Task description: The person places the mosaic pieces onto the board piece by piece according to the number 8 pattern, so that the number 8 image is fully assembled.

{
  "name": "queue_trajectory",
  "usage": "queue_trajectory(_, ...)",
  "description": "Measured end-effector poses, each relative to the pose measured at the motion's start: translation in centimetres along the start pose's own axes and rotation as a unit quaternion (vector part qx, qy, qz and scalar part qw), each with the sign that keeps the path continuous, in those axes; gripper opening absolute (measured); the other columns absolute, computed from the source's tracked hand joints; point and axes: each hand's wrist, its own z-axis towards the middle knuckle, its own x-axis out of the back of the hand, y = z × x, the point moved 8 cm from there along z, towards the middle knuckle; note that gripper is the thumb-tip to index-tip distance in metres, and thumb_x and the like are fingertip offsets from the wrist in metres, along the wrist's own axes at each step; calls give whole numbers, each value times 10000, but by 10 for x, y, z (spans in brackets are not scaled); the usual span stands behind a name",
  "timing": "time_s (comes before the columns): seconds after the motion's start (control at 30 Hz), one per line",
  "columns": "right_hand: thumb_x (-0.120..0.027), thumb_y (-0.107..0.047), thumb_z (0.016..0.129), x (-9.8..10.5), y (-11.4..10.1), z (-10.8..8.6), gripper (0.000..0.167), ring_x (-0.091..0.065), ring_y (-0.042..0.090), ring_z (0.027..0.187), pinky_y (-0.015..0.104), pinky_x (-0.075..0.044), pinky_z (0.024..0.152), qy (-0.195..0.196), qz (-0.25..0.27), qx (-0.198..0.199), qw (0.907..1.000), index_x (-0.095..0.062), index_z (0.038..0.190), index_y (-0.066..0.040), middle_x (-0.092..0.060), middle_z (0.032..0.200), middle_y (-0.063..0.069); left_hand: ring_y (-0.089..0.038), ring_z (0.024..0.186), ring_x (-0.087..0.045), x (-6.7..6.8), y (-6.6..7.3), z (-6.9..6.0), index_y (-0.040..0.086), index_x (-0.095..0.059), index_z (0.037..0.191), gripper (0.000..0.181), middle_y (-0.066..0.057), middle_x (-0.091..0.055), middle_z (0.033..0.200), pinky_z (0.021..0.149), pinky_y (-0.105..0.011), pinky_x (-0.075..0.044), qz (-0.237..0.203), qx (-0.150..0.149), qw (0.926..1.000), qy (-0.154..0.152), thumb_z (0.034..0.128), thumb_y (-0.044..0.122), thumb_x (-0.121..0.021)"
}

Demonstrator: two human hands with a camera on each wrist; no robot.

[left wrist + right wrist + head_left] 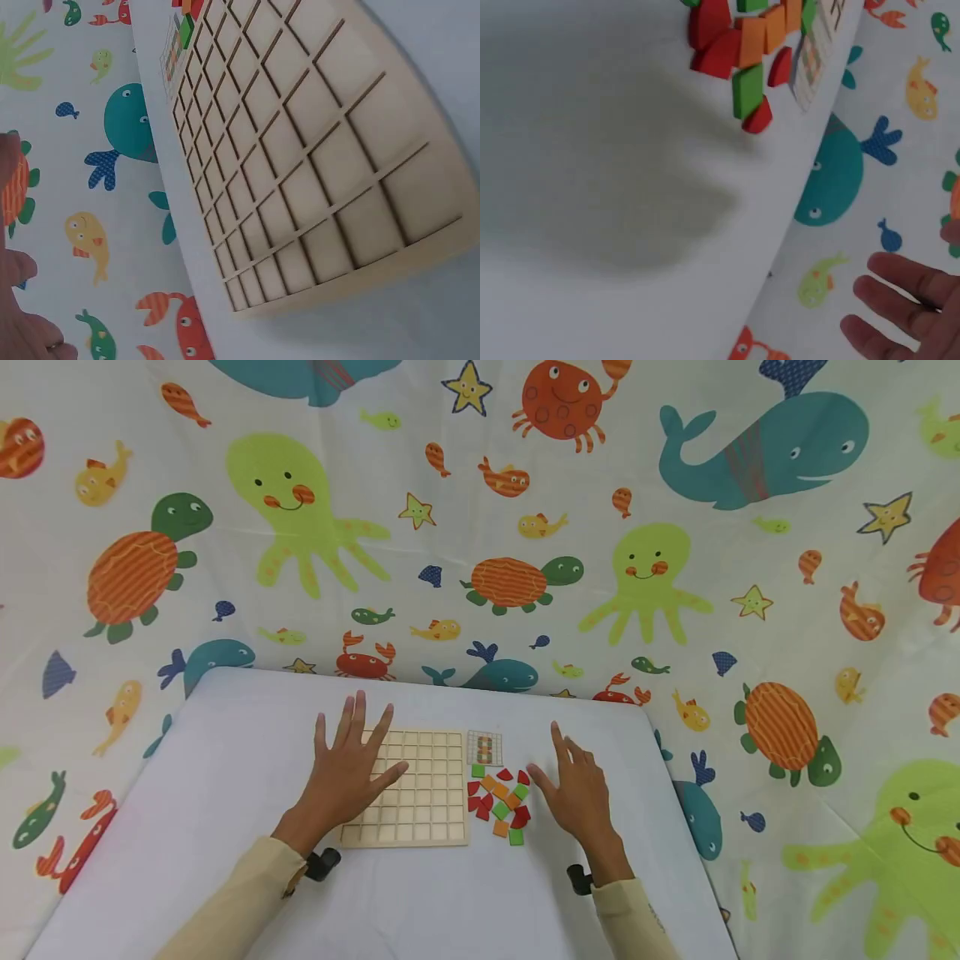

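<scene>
Empty and outstretched, the left hand (341,781) hovers at nine o'clock on the board (427,787), the right hand (579,789) at three o'clock from the pieces (501,810). Seemingly pre-placement; picking calls for a pinch.

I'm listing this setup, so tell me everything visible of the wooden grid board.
The wooden grid board is pale, squarish and apparently wood, with a plain border and ridges dividing it into shallow square cells. It lies flat on the white table, left of the green, orange and red pieces. In the head view the left hand hides its left part, seemingly without touching.
</scene>
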Motion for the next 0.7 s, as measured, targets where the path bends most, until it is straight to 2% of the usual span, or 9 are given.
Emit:
queue_trajectory(0.1,-713,-515,984,-13,-2,-3,864,-571,379,1355,598,-547,1061,64,325,-26,9994,-277,1698,-301,-576,1545,185,-491,1610,-239,-11,-10,-10,121,-288,1688,949,-308,-206,1741,1227,-798,-111,-448,220,9987,-107,945,487,-751)
queue_trajectory(0.27,-782,-398,965,-34,-3,-5,657,-625,286,1176,494,-612,954,305,878,14,9957,-550,1554,-222,-692,1314,130,-495,1549,-335,-32,-30,-30,80,-366,1646,888,-288,-330,1701,1179,-759,-228,-1159,602,9912,-225,921,299,-829)
queue_trajectory(0.47,-830,-273,937,-54,0,2,401,-644,240,1075,442,-592,910,413,1507,-145,9876,-732,1314,-181,-733,1148,72,-531,1522,-344,-53,-54,-55,83,-434,1605,821,-285,-381,1674,1076,-768,-287,-1618,853,9831,-39,901,213,-835)
queue_trajectory(0.7,-837,-286,930,-76,-2,16,267,-629,199,1018,395,-593,897,120,1500,-486,9874,-799,1168,-171,-742,1066,31,-524,1551,-270,-76,-76,-75,81,-384,1629,837,-249,-376,1689,1088,-752,-237,-2007,1122,9729,-254,913,188,-805)
